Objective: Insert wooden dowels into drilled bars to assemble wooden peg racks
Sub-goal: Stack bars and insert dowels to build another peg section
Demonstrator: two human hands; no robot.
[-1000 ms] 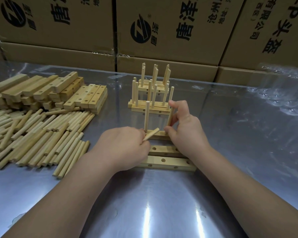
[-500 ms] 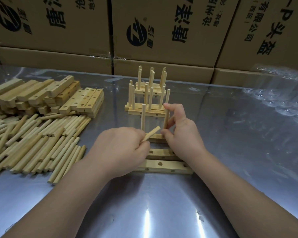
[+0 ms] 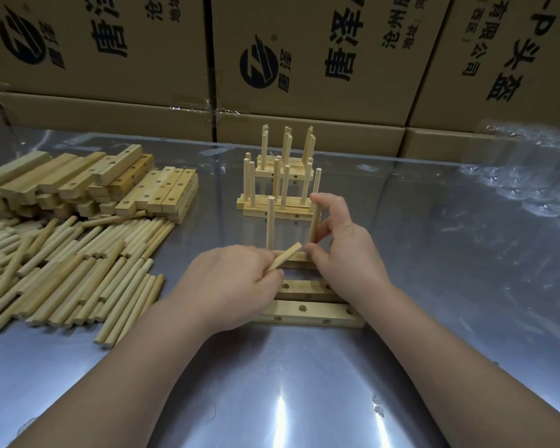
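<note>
On the shiny counter (image 3: 434, 302) a drilled bar (image 3: 299, 258) holds one standing dowel (image 3: 270, 221), the right hand (image 3: 349, 253) pinches the end dowel (image 3: 314, 221) upright, and the left hand (image 3: 233, 282) grips a loose dowel (image 3: 286, 255) that, I think, goes in the middle hole next.

**A small assembly workshop with stock stacked behind**

Printed cardboard cartons (image 3: 304, 59) are stacked in a wall right behind a shiny metal table (image 3: 304, 399). On the table lie batch quantities of identical parts: a heap of loose dowels (image 3: 62, 270), stacked drilled bars (image 3: 94, 182) and several finished peg racks (image 3: 282, 189) piled together. Clear plastic wrapping (image 3: 530, 176) lies at the right.
</note>
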